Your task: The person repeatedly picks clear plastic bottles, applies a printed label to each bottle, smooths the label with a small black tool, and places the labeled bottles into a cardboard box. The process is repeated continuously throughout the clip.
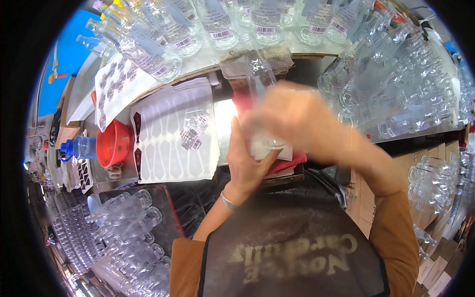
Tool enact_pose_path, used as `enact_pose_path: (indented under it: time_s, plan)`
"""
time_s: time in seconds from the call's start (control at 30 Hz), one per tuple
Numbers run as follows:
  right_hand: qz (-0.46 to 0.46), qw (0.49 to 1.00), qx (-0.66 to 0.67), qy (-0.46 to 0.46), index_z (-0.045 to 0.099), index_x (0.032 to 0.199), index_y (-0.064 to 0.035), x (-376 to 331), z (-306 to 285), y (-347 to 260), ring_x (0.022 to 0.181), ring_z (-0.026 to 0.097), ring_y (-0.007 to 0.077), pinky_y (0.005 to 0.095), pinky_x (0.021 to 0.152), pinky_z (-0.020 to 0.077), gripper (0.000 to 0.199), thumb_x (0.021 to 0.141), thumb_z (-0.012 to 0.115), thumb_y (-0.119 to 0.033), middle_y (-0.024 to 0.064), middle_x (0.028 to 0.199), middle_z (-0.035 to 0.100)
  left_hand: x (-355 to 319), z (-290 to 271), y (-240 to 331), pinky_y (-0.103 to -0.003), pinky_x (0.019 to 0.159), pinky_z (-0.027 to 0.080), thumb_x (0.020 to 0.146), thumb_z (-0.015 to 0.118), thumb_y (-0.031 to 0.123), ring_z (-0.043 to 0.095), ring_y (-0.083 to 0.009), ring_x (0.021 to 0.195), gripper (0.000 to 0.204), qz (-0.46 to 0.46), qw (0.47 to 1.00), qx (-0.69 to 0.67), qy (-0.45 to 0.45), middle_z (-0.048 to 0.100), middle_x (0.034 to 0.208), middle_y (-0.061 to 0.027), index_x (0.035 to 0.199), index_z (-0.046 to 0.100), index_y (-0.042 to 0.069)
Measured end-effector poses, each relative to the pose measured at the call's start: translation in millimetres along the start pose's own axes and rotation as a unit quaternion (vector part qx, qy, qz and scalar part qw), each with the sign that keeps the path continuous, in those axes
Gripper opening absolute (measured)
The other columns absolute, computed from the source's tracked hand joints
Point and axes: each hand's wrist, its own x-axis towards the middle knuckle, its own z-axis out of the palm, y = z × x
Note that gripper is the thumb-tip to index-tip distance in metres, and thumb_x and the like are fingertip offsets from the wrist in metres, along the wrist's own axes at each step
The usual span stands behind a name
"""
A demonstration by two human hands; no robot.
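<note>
A clear glass bottle (260, 74) lies in front of me, its upper part pointing away over a folded grey cloth (232, 64). My left hand (245, 166) grips the bottle's near end, thumb on one side and fingers on the other. Over the bottle's body is my right hand (293, 113), smeared by motion, so its fingers cannot be made out. Red cloth (289, 164) shows beneath the bottle. Left of the hands lies a stack of label sheets (168, 148), with a smaller printed label sheet (194, 131) on top.
Labelled glass bottles (217, 24) stand in rows along the far shelf, and many more bottles (415, 79) crowd the right. A red bowl (114, 143) sits beside a blue-capped plastic bottle (79, 148). Unlabelled bottles (133, 222) lie at the lower left. Cardboard (363, 193) is at right.
</note>
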Motion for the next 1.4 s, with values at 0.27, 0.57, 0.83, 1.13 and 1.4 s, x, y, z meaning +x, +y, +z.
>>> enact_pose_path:
  time_s: [0.27, 0.57, 0.83, 1.13, 1.4]
  plan:
    - [0.029, 0.987, 0.15, 0.057, 0.069, 0.105, -0.0076, -37, 6, -8, 0.085, 0.066, 0.0273, 0.0384, 0.074, 0.0546, 0.028, 0.078, 0.076, -0.002, 0.008, 0.097, 0.068, 18, -27, -12, -0.043, 0.107, 0.043, 0.094, 0.058, 0.013, 0.048, -0.0332, 0.136, 0.079, -0.115, 0.969, -0.219, 0.017, 0.04, 0.153, -0.0227, 0.159, 0.014, 0.002]
    - [0.364, 0.825, 0.377, 0.21, 0.072, 0.102, -0.0023, 13, -1, 67, 0.088, 0.065, 0.0101, 0.0281, 0.08, 0.0528, 0.02, 0.096, 0.056, -0.014, 0.0043, 0.099, 0.072, 85, 2, -1, -0.036, 0.104, 0.044, 0.092, 0.07, 0.006, 0.053, -0.0262, 0.127, 0.073, -0.276, 0.896, -0.345, 0.037, 0.05, 0.142, -0.0217, 0.152, 0.029, -0.001]
    - [0.292, 0.931, 0.172, 0.137, 0.064, 0.079, -0.0001, 5, -37, 15, 0.074, 0.067, 0.0402, 0.0471, 0.067, 0.0535, 0.048, 0.068, 0.07, -0.046, 0.0212, 0.073, 0.066, 45, 15, 52, -0.034, 0.104, 0.041, 0.092, 0.067, 0.005, 0.052, -0.0214, 0.125, 0.075, -0.011, 0.97, -0.243, 0.007, 0.05, 0.142, -0.0164, 0.154, 0.027, -0.004]
    - [0.377, 0.857, 0.048, 0.347, 0.065, 0.101, -0.0084, -181, -129, -140, 0.063, 0.07, 0.0262, 0.0387, 0.055, 0.0535, 0.028, 0.085, 0.075, -0.029, 0.0144, 0.085, 0.072, 28, 18, 82, -0.051, 0.112, 0.037, 0.097, 0.062, 0.04, 0.05, -0.0383, 0.132, 0.079, 0.14, 0.966, -0.188, -0.106, 0.047, 0.146, -0.0261, 0.152, 0.031, -0.006]
    - [0.66, 0.538, -0.359, 0.382, 0.066, 0.109, -0.0022, -388, -229, -213, 0.062, 0.066, 0.0185, 0.0344, 0.058, 0.0496, 0.035, 0.089, 0.073, -0.031, 0.0133, 0.072, 0.069, 19, 53, 114, -0.042, 0.102, 0.044, 0.1, 0.061, 0.03, 0.06, -0.0316, 0.118, 0.062, 0.153, 0.949, -0.19, -0.199, 0.051, 0.145, -0.0204, 0.148, 0.039, -0.004]
